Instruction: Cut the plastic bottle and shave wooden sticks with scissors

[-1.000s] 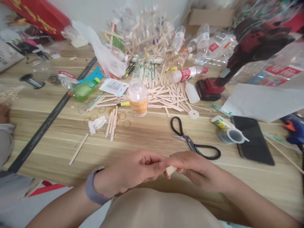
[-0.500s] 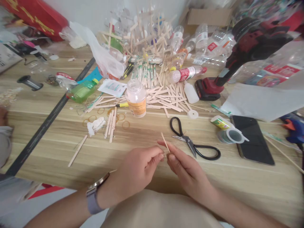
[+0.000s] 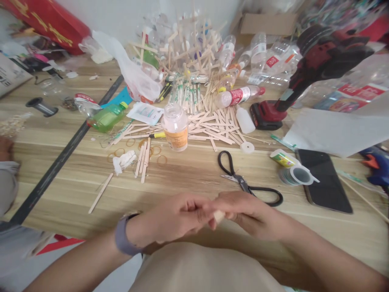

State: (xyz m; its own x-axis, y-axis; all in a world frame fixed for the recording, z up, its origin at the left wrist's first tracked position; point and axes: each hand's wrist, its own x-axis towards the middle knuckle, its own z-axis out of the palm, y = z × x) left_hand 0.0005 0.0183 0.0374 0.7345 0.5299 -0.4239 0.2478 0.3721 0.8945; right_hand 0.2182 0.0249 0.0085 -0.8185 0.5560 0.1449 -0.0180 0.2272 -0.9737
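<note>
Near the table's front edge, my left hand [image 3: 179,215] and my right hand [image 3: 255,213] meet with bent fingers. A flat wooden craft stick [image 3: 219,216] is pinched between them; only its pale end shows, the rest hidden by my fingers. Just beyond my right hand lie black-handled scissors [image 3: 241,181], blades slightly apart. Several loose craft sticks [image 3: 142,161] rest farther off to the left, beside a crumpled white wad [image 3: 124,160]. A single stick [image 3: 101,193] lies alone nearer my left wrist.
An open clear jar [image 3: 175,132] stands before a heap of craft sticks [image 3: 209,125]. To the right are a phone [image 3: 326,180], a roll of thin line [image 3: 298,175] and a red-black power tool [image 3: 316,69]. A green bottle [image 3: 107,117] lies left. Another person's arm [image 3: 6,170] shows at the left edge.
My hands have come closer together and turned. The stick, upright between my fingers before, is now mostly covered, its end toward me. The things on the table stay put.
</note>
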